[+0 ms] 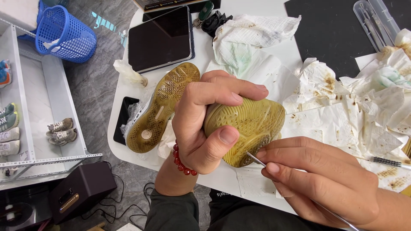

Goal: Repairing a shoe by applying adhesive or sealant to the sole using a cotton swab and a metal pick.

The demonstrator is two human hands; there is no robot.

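My left hand (201,119) grips a shoe turned sole-up, its yellowed rubber sole (250,124) facing me. A red bead bracelet (182,160) circles that wrist. My right hand (325,179) pinches a thin metal pick (257,160) whose tip touches the near edge of the sole's forefoot. A second shoe (160,109) with the same yellowed sole lies sole-up on the white table (128,154), just left of my left hand.
Stained, crumpled paper towels (342,102) cover the table's right side. A tablet (160,38) lies at the back, a black mat (329,30) with a clear tool case (372,21) at back right. A small wire brush (387,161) rests at right. A blue basket (64,34) and a shelf with shoes (60,130) stand at left.
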